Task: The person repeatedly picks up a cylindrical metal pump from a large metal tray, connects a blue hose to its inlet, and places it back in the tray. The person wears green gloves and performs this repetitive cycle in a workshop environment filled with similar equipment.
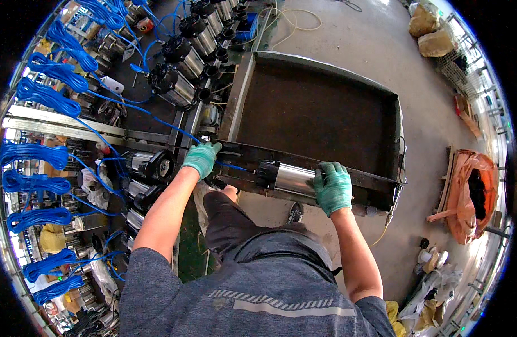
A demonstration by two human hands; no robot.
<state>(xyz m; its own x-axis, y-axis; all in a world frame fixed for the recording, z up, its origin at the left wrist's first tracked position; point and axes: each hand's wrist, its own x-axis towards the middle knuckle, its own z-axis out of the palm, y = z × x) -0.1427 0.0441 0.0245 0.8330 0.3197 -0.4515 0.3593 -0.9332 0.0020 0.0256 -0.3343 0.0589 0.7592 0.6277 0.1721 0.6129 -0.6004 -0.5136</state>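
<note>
A steel cylinder with a black end, which looks like a submersible pump (292,178), lies on its side along the near edge of a dark metal tray (320,64). My right hand (332,188), in a green glove, is wrapped over its right end. From the black left end a blue cable (233,166) runs to my left hand (200,159), also gloved in green. The cable passes under the left hand's curled fingers and continues up and left toward hanging coils. Those fingertips are partly hidden.
Several similar pumps (182,56) stand in a row at the far left, and others (149,165) lie left of my arm. Coiled blue cables (36,154) hang along the left side. An orange sack (458,196) and plastic bags (424,297) are on the right.
</note>
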